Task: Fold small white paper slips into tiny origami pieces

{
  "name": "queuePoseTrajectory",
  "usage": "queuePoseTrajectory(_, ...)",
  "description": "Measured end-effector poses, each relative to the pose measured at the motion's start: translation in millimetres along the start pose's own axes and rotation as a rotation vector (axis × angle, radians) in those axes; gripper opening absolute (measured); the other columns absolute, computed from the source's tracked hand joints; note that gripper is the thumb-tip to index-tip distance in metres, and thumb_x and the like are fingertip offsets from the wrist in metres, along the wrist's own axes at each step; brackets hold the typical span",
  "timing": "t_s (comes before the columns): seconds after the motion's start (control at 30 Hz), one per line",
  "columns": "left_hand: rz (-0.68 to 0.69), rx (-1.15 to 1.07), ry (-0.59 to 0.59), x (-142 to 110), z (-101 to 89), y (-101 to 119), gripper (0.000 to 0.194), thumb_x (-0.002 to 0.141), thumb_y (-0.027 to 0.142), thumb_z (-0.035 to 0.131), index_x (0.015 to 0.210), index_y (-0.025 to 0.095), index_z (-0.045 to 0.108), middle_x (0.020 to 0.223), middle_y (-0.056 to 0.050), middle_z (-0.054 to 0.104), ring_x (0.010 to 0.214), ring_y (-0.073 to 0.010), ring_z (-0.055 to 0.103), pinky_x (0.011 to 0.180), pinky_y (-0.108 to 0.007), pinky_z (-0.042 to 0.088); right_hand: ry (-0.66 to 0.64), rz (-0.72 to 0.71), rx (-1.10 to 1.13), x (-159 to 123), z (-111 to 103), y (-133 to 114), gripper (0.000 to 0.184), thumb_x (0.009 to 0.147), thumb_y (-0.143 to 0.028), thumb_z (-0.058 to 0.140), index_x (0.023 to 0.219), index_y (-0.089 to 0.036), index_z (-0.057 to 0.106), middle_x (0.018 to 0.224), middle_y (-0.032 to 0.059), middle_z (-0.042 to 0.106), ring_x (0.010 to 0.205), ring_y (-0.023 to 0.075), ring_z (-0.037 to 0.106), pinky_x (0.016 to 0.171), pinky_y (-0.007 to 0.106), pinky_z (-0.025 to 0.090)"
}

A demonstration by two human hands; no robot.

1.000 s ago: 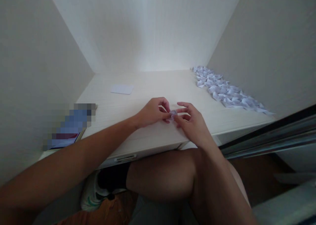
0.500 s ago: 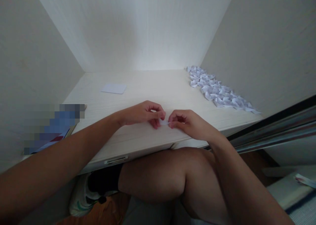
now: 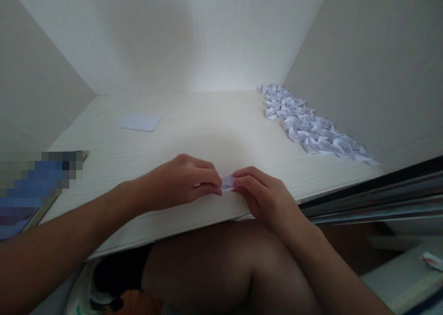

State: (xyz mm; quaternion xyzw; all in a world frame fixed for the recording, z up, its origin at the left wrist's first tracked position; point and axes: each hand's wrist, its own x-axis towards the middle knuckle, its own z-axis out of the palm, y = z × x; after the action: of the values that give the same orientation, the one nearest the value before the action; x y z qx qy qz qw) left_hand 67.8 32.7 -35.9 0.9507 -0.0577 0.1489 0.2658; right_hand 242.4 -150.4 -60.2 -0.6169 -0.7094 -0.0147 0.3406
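My left hand and my right hand meet near the front edge of a pale wooden desk. Both pinch a small piece of folded white paper between their fingertips, pressing it down on the desk top. The fingers of each hand are curled and closed on the paper. Most of the paper is hidden by the fingers.
Several small folded white paper pieces lie in a long heap along the right wall. A flat white sheet rests at the back left. A blurred-out book or pad sits at the left edge. My bare knee is under the desk.
Both hands came lower and nearer the desk's front edge, fingers closing tighter on the small paper and pressing it flat. The camera tilted down and closer.
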Motion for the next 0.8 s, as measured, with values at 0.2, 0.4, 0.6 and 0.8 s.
queuePoseTrajectory(0.2, -0.001, 0.043, -0.047, -0.9, -1.8, 11.7, 0.029, 0.098, 0.016, 0.055, 0.096, 0.032, 0.080, 0.095, -0.002, 0.080, 0.077, -0.0169, 0.072, 0.071, -0.027, 0.058, 0.079, -0.018, 0.068, -8.4, 1.1, 0.2, 0.019, 0.096, -0.006, 0.055, 0.094, -0.023, 0.064, 0.097, 0.0034, 0.078, 0.081, 0.0154, 0.072, 0.069, 0.026, 0.056)
queuePoseTrajectory(0.4, -0.080, 0.002, -0.039, -2.8, -2.7, 15.7, 0.024, 0.100, 0.025, 0.056, 0.103, 0.034, 0.079, 0.093, -0.001, 0.077, 0.078, -0.0174, 0.070, 0.072, -0.027, 0.056, 0.132, -0.009, 0.089, -13.4, 1.5, -3.6, 0.019, 0.095, -0.005, 0.061, 0.099, -0.024, 0.065, 0.100, 0.0042, 0.079, 0.084, 0.0179, 0.074, 0.074, 0.030, 0.060)
queuePoseTrajectory(0.6, -0.144, 0.013, -0.040, -4.0, -0.2, 21.0, 0.025, 0.103, 0.030, 0.052, 0.105, 0.031, 0.077, 0.088, -0.001, 0.075, 0.073, -0.0170, 0.067, 0.068, -0.026, 0.054, 0.153, 0.080, 0.271, -6.7, -3.2, -10.1, 0.008, 0.097, -0.017, 0.069, 0.101, -0.023, 0.073, 0.102, 0.0051, 0.080, 0.089, 0.0181, 0.077, 0.078, 0.031, 0.063)
queuePoseTrajectory(0.8, 0.033, 0.140, -0.059, -2.8, -1.5, 14.3, 0.025, 0.103, 0.024, 0.051, 0.098, 0.029, 0.075, 0.090, -0.003, 0.074, 0.080, -0.0181, 0.067, 0.072, -0.027, 0.053, -0.071, 0.027, 0.078, 8.9, -8.5, -8.0, 0.008, 0.097, -0.016, 0.069, 0.094, -0.018, 0.076, 0.093, 0.0058, 0.080, 0.082, 0.0217, 0.074, 0.074, 0.034, 0.061)
